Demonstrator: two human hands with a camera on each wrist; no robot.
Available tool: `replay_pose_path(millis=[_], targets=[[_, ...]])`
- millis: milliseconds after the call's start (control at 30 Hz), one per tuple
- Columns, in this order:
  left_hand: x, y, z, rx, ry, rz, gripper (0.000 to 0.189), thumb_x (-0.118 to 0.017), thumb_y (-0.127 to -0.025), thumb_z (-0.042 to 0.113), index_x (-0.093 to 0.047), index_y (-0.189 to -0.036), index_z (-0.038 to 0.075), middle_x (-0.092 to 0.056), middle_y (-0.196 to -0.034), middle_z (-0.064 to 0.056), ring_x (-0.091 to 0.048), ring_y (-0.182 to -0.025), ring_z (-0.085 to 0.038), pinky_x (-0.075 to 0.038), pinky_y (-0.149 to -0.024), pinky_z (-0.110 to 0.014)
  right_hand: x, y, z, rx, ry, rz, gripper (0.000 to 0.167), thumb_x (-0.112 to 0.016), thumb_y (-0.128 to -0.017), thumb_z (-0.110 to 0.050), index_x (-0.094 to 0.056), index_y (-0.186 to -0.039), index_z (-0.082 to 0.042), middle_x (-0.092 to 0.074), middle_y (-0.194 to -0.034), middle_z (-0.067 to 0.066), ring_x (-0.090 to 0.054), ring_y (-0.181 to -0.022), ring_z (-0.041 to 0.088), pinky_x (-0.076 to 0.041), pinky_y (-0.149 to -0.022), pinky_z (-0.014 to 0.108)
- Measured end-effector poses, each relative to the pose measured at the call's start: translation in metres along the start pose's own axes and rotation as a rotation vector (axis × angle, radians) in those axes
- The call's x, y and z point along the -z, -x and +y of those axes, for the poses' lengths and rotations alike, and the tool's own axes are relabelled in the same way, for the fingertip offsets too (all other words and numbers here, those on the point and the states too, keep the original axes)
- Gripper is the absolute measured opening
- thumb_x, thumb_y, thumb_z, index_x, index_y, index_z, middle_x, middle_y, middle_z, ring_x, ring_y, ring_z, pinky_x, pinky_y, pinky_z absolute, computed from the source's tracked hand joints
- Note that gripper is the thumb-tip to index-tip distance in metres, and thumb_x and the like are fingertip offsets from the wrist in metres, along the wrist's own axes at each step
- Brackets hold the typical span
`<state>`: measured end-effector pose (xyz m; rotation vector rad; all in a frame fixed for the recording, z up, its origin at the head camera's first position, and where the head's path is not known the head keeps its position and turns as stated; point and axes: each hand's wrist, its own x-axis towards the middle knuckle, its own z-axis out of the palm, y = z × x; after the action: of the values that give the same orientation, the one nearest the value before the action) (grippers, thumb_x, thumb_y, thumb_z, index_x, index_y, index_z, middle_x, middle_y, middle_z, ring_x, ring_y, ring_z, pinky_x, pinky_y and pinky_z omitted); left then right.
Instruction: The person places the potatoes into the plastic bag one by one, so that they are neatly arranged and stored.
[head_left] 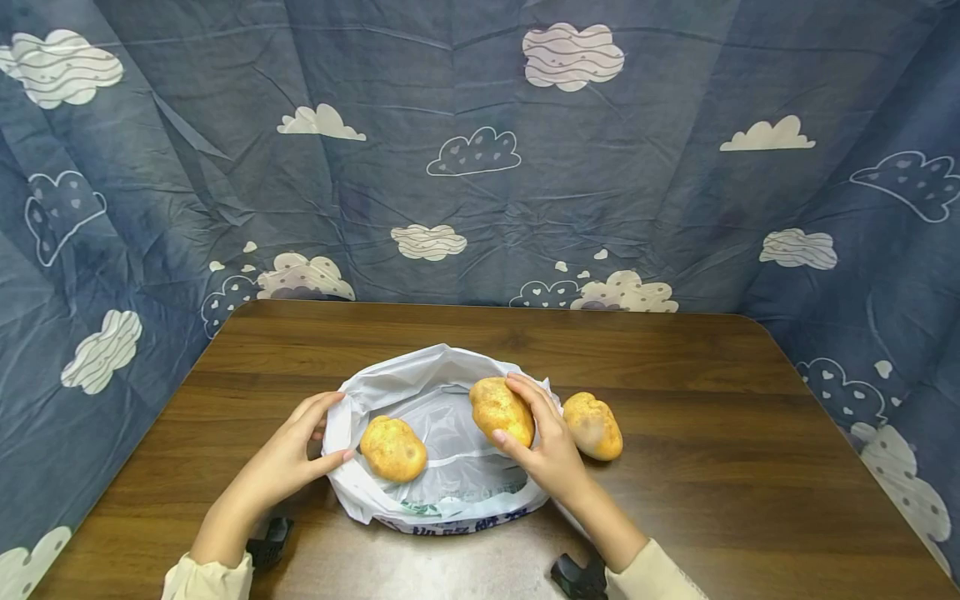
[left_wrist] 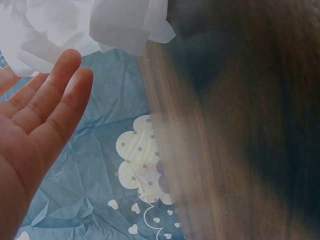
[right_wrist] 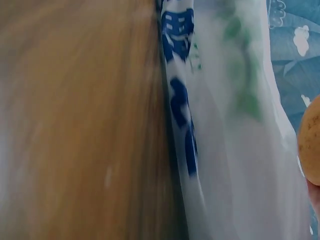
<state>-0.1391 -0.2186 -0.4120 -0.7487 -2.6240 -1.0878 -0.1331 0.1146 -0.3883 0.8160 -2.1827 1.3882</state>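
Currently, a potato (head_left: 497, 410) is being held by the right hand (head_left: 553, 457) above the right part of a white plastic bag (head_left: 442, 357); it is being pinched between the thumb, on its near side, and the fingers, on its far right side. Whether the bag is being touched by this potato cannot be told. In the right wrist view, only part of the potato is being shown, at the picture's edge.

The bag's left rim is being touched by the left hand (head_left: 281, 460), whose fingers are being kept fairly straight and whose thumb is being spread apart from them; whether the plastic is being pinched cannot be told.

Inside the bag, on the left, a second potato (head_left: 393, 448) is being contained, just beside the left thumb. A third potato (head_left: 594, 427) is being supported by the wooden table (head_left: 750, 467), just right of the bag, and is being passed closely by the right hand. Dark blue characters (head_left: 480, 523) are being displayed along the bag's near side. Behind the table, a blue cloth (head_left: 450, 83) printed with clouds is being hung.
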Motion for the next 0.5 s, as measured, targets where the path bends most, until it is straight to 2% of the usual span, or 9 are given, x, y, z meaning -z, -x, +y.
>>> replay_pose_path(millis=[267,367,500], targets=[[0.000,0.000,0.000,0.000,0.003,-0.002,0.068,-0.075,-0.072,0.009,-0.039,-0.128,-0.004,-0.042,-0.123,-0.019,-0.055,-0.089,-0.024,-0.050,-0.073,-0.035,-0.028,0.002,0.032,-0.011,-0.013,-0.046,0.062,-0.073,-0.072,-0.007,-0.043,-0.126,0.001,-0.042,-0.129,0.016,-0.037,-0.121,0.029,-0.027,-0.102,0.033],[0.000,0.000,0.001,-0.003,0.005,0.000,0.068,-0.075,-0.072,0.009,-0.039,-0.128,-0.004,-0.042,-0.123,-0.018,-0.055,-0.090,-0.025,-0.050,-0.073,-0.035,-0.036,0.001,0.036,-0.020,-0.021,-0.061,0.062,-0.073,-0.074,-0.012,-0.044,-0.128,-0.004,-0.042,-0.130,0.011,-0.037,-0.121,0.025,-0.028,-0.102,0.035],[0.001,0.000,0.001,-0.007,0.008,0.001,0.068,-0.075,-0.072,0.009,-0.039,-0.128,-0.004,-0.042,-0.123,-0.018,-0.055,-0.091,-0.025,-0.050,-0.073,-0.035,-0.046,-0.001,0.035,-0.038,-0.023,-0.075,0.061,-0.073,-0.075,-0.015,-0.044,-0.128,-0.006,-0.044,-0.130,0.011,-0.039,-0.120,0.023,-0.031,-0.099,0.037]])
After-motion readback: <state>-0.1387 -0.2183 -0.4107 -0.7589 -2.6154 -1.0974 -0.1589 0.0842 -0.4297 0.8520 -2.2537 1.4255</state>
